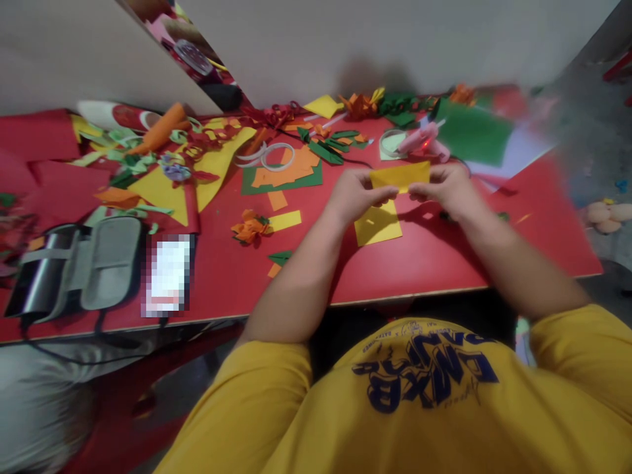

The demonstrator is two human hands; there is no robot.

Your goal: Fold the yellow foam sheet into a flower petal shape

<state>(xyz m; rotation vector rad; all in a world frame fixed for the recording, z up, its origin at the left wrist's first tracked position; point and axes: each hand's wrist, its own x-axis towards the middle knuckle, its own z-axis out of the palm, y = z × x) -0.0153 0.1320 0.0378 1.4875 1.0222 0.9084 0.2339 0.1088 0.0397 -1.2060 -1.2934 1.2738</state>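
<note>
The left hand [353, 194] and the right hand [447, 187] pinch a yellow paper strip [399, 176] at its ends, just above the red table [419, 263]. Pulling too hard could tear it or bend it crooked.

Single view, from a camera worn on the person's head. It is looking forward and steeply down, taking in the person's yellow shirt [419, 408] at the near edge and the red table [444, 263] beyond it. It is sitting close to the left hand [356, 195] and right hand [444, 187], which are lying near the centre. The far wall [395, 39] is closing the top of the frame. The edges are blurring.
</note>
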